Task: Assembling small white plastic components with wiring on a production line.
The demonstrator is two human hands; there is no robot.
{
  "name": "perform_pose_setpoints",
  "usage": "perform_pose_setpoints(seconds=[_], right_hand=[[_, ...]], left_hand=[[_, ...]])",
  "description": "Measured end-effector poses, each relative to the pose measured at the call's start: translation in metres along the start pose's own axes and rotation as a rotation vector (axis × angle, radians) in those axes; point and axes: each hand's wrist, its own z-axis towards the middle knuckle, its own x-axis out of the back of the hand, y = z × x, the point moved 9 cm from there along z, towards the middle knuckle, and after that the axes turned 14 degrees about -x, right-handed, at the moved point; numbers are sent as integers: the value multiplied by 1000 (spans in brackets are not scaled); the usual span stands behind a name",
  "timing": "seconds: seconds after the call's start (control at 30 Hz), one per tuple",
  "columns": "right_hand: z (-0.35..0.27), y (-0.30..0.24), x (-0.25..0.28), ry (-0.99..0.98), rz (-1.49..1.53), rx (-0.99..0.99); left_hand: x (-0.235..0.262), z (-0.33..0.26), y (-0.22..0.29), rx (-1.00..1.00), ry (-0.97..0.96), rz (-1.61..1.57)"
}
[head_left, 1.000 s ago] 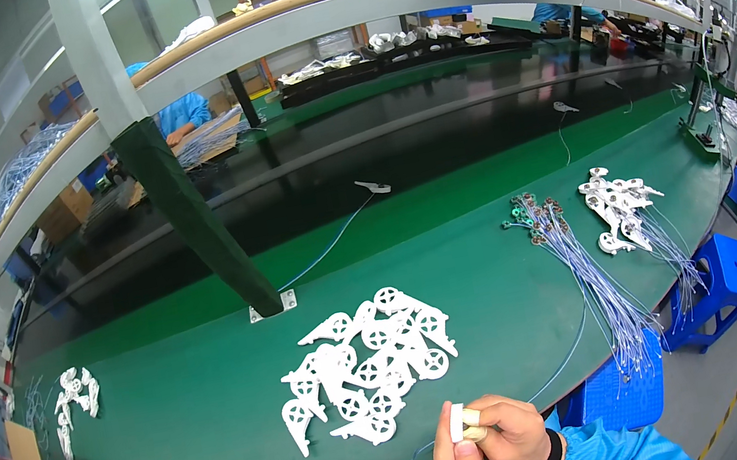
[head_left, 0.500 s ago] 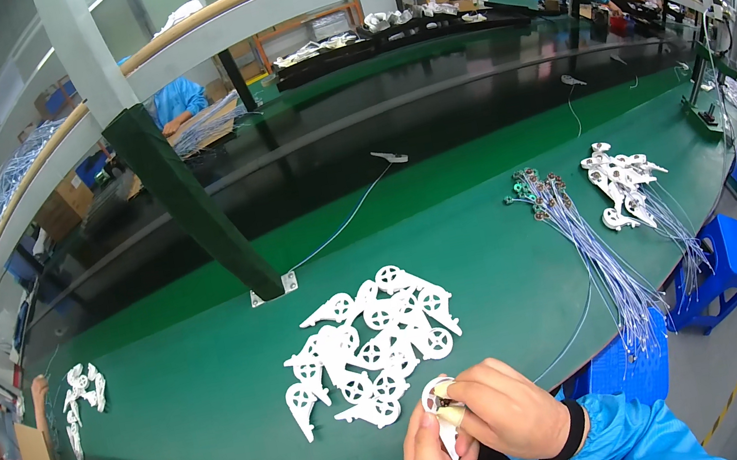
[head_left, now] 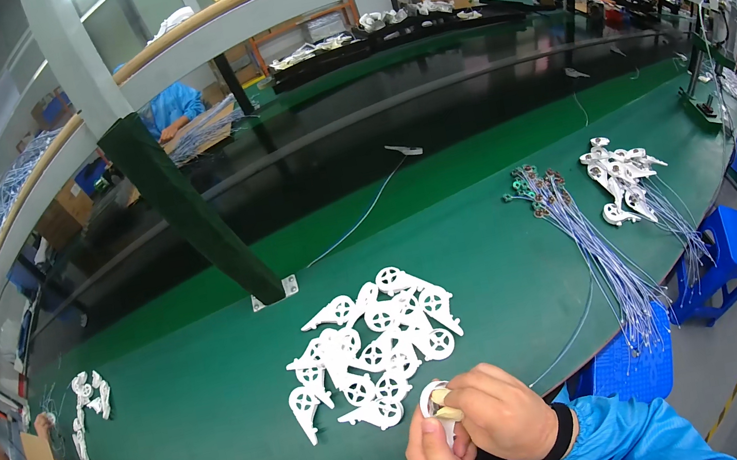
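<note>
My left hand (head_left: 437,459) is closed around a white plastic housing (head_left: 427,401) with a round ring-shaped end, held just off the near table edge. My right hand (head_left: 504,411) has pale yellow covers on its fingertips, which are pinched together at the open ring of the housing. What lies between those fingertips is hidden. A thin blue-white cable (head_left: 566,344) runs from beside my right hand up toward the cable bundle. On the green table just beyond my hands lies a pile of similar white housings (head_left: 372,352), with spoked round ends and tapering arms.
To the right lie a cable bundle (head_left: 598,258) with small green and brown ends, and white housings with cables (head_left: 617,176). A few white parts (head_left: 84,403) are at the left. A green-wrapped post (head_left: 199,220) rises from the table. Blue stools (head_left: 727,260) stand at the right. Co-workers sit farther off.
My right fingertips have shifted slightly on the ring, and the dark piece seen between them before is now hidden. On the dark strip, a white part with a cable has moved right.
</note>
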Motion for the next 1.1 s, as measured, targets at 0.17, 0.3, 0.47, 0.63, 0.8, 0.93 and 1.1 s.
perform_pose_setpoints(seconds=[0.17,0.3,0.47,0.63,0.8,0.93,1.1], right_hand=[[-3,1,0,78,39,49],[-3,1,2,70,56,55],[-4,0,-5,43,46,40],[2,-6,2,-36,57,25],[7,-10,40,-18,28,-35],[3,-7,38,-74,19,45],[6,-16,28,-121,-16,122]], left_hand=[[5,1,-4,-132,-49,51],[2,-1,3,-303,-209,271],[4,0,2,-281,-96,184],[3,1,6,-77,-60,-27],[6,-2,-5,332,-15,-155],[3,-4,-6,356,-30,-184],[-4,-7,-6,345,-87,-185]])
